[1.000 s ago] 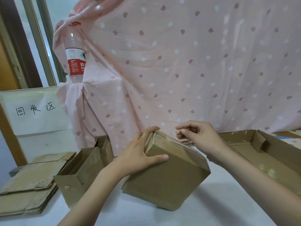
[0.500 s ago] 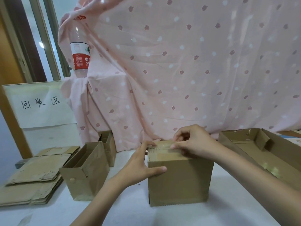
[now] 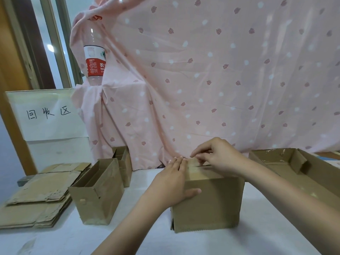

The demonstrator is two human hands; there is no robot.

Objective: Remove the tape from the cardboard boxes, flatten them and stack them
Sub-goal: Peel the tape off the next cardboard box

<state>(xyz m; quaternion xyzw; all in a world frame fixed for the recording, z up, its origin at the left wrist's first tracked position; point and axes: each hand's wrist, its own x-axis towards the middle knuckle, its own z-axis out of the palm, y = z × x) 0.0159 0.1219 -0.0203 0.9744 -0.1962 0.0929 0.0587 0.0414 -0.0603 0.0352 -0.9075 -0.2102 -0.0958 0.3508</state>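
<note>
Several cardboard pieces crowd the white table around the closed box, which stands upright at the centre of the view. At about 9 o'clock from it an open, empty box stands on the table, with a smaller open box just behind that one at 10 o'clock. Farther out at 9 o'clock lies a stack of flattened cardboard, and above it a white sign with handwritten characters leans upright. At 3 o'clock a long, shallow open box runs off the right edge of the frame. A pink patterned cloth hangs behind everything, and a clear bottle with a red label sits partly wrapped in its folds at 11 o'clock.

The left hand lies over the box's left top corner, fingers straight and together across the top, thumb stretched along the front face. The right hand hovers over the top at 12 o'clock, its fingers curled and pinched together on the clear tape that runs across the lid.

How much tape is lifted cannot be told: it is glossy and transparent, and the right fingers cover its end. Both forearms leave the frame at the bottom.
</note>
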